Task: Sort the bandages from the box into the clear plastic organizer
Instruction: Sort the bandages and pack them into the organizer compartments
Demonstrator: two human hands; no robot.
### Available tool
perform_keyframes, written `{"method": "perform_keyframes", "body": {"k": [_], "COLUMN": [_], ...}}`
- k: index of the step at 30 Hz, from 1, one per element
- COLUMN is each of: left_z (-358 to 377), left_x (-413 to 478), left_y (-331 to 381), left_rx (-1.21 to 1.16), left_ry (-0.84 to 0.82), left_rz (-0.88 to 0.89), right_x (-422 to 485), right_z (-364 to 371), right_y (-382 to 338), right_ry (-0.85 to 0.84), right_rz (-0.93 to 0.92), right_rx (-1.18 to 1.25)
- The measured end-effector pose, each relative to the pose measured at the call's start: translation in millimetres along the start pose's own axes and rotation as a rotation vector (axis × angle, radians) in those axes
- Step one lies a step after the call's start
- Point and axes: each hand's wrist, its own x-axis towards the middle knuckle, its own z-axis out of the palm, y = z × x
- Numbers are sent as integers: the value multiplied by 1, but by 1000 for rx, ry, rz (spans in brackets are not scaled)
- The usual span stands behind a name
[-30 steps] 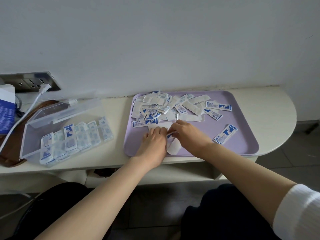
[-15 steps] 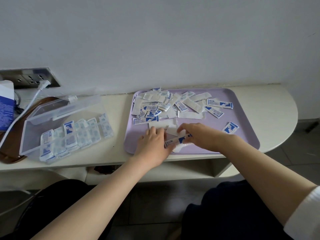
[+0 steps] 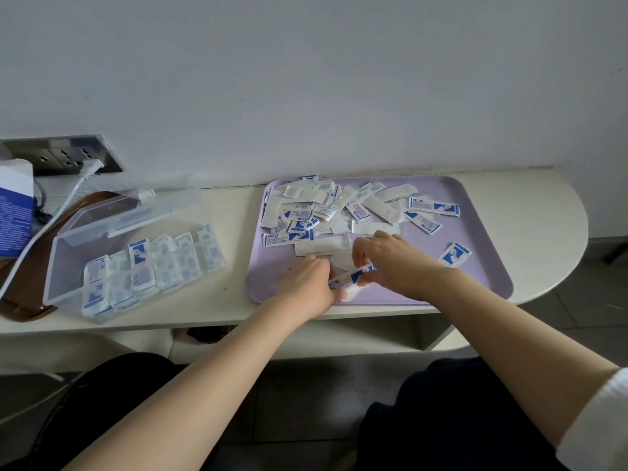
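Several white and blue bandage packets (image 3: 343,212) lie heaped at the back of a lilac tray (image 3: 482,266). Over the tray's front edge, my left hand (image 3: 306,287) and my right hand (image 3: 394,263) meet. Between them they pinch a small stack of bandages (image 3: 350,280), the top one blue and white. The clear plastic organizer (image 3: 136,260) stands open to the left, lid raised, with bandages standing in several compartments. One loose packet (image 3: 453,254) lies alone at the tray's right.
A blue and white box (image 3: 15,205) stands at the far left beside a brown tray (image 3: 20,283). A white cable (image 3: 51,222) runs from the wall socket (image 3: 68,154) across that corner. The cream counter (image 3: 543,212) curves off at the right.
Both hands have drawn a little toward the tray's front edge with the stack, and the blue-printed bandage now lies on top between them. The loose packet at the right stays put.
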Motion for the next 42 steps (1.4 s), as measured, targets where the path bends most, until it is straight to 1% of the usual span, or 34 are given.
{"method": "perform_keyframes", "body": {"k": [4, 7, 9, 11, 13, 16, 19, 23, 26, 27, 29, 31, 33, 35, 39, 42], "left_z": [-6, -8, -5, 0, 4, 11, 16, 20, 22, 22, 21, 19, 17, 15, 17, 15], "left_x": [0, 2, 3, 4, 4, 5, 5, 4, 4, 4, 4, 4, 5, 3, 0, -1], "left_y": [-4, -9, -13, -17, -20, -19, -18, -18, -20, -21, -21, -20, -19, -19, -20, -22], "left_rx": [-201, -267, -282, -275, -293, -356, -342, -287, -68, 3, 55, 29, -32, -71, -126, -117], "left_ry": [101, 162, 168, 167, 168, 173, 200, 238, 211, 201, 186, 163, 145, 152, 176, 155], "left_rz": [-17, 22, 36, 26, 12, 17, 32, 71, 52, 34, 16, 10, 19, 34, 56, 72], "right_x": [2, 4, 5, 8, 10, 11, 11, 11, 12, 12, 14, 15, 15, 15, 16, 15], "right_z": [2, 5, 11, 18, 25, 28, 30, 33, 35, 35, 35, 35, 38, 42, 41, 40], "right_y": [-2, -4, -7, -11, -17, -25, -29, -25, -21, -21, -22, -25, -30, -32, -31, -31], "right_ry": [125, 199, 181, 111, 94, 126, 146, 150, 185, 198, 203, 201, 193, 169, 145, 151], "right_rz": [-9, 43, 135, 202, 203, 156, 101, 112, 145, 170, 217, 204, 131, 82, 75, 70], "right_rx": [24, 97, 252, 347, 387, 414, 352, 258, 227, 251, 325, 383, 406, 376, 335, 282]}}
